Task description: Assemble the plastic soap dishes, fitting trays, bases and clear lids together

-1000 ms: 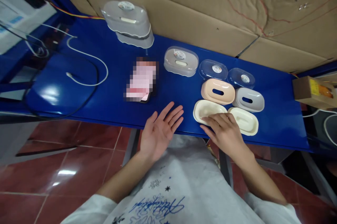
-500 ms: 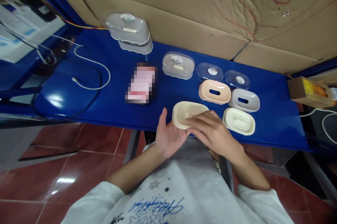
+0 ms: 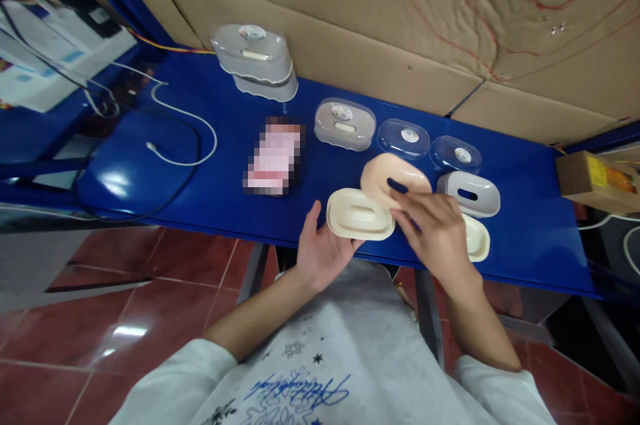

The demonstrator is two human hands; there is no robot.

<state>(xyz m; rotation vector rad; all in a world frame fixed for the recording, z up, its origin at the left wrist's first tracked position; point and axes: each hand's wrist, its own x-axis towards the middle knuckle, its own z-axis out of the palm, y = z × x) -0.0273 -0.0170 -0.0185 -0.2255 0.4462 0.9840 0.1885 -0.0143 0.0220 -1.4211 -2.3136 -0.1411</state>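
Note:
My left hand (image 3: 325,253) supports a cream oval tray (image 3: 361,214) from below, its thumb standing up beside the tray's left end. Pinched in my right hand (image 3: 436,232) is a peach oval tray (image 3: 383,175) with a dark slot in its floor, tilted just above and behind the cream one. A lavender-white slotted tray (image 3: 469,193) sits on the table to the right. Nearer to me, a second cream tray (image 3: 477,238) lies partly hidden by my right hand.
Two clear lids (image 3: 404,138) lie at the back of the blue table (image 3: 225,198). Behind stand a lidded grey box (image 3: 345,124) and a stack of grey boxes (image 3: 255,55). A blurred-out pink phone-like rectangle (image 3: 274,158), a white cable (image 3: 190,162) and a cardboard box (image 3: 583,178) are also there.
My right hand has left the cream tray and moved right, lifting the peach tray off the table and tilting it. My left hand stays under the cream tray.

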